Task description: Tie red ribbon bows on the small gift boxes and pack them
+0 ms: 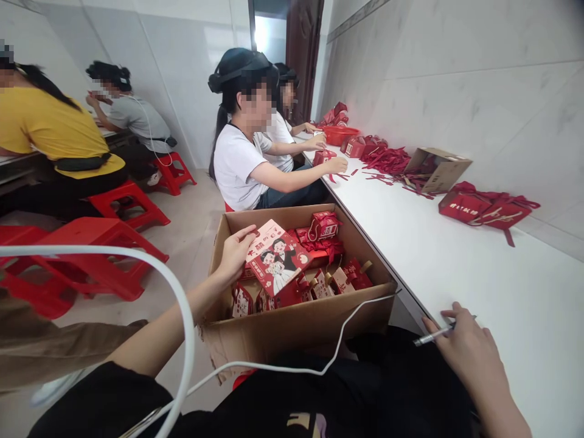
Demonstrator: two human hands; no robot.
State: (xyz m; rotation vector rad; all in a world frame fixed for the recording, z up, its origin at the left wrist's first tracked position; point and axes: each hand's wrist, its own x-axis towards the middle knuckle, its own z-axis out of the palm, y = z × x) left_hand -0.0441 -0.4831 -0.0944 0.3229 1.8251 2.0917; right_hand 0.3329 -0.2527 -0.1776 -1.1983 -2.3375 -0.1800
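Note:
My left hand (236,254) grips the upper left corner of a red and pink gift box (281,258) printed with a cartoon wedding couple. It is held tilted above an open cardboard carton (296,331). Inside that carton are several small printed boxes (322,285), some with gold-coloured loops, and red boxes with ribbon (325,226). My right hand (472,347) rests at the near edge of the white table (515,280). Between its fingers is a slim pen (431,336), its end pointing left over the edge.
A white cable (314,370) crosses my lap and loops up at left. Tied red boxes (488,207), a small carton (440,170) and a red ribbon heap (387,160) line the wall. Co-workers sit beyond the large carton; red stools (107,249) stand left.

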